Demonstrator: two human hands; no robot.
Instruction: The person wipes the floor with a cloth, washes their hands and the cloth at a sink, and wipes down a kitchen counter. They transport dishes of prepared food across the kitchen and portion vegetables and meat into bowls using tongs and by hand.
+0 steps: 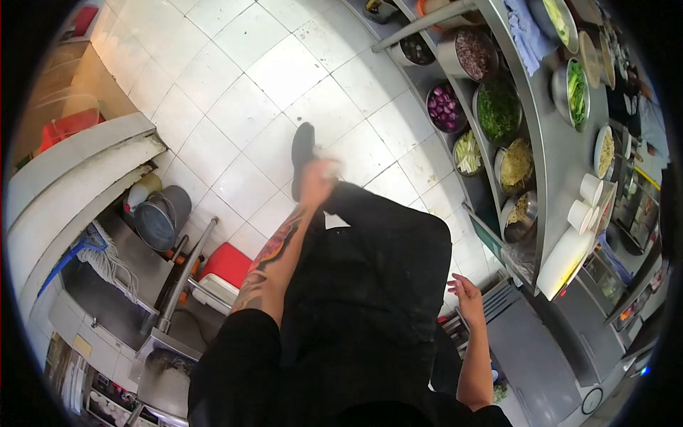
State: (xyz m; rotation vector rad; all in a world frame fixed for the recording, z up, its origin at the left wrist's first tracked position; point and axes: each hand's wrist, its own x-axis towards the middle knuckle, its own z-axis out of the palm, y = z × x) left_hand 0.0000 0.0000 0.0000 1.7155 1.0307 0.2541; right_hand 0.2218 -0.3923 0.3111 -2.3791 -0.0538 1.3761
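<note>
My left hand [318, 183] swings out over my dark shoe [304, 146] and trouser leg, smeared by motion. A pale blur shows at its fingers, and I cannot make out whether it holds anything. Lower right, my right hand [466, 295] hangs beside my thigh, with its fingers loosely bent and apart and nothing in them. Nearest to that hand is a grey metal cabinet [523, 349]. A black apron or dark clothing [363, 285] covers my body.
Right, a steel counter [523, 92] has shelves with bowls of red onions [444, 108], chopped greens [498, 108] and shredded food [515, 167]. White cups [582, 215] stand on top. Left are a grey bucket [162, 217], a mop [107, 263], metal pipes and a red-lidded container [226, 265].
</note>
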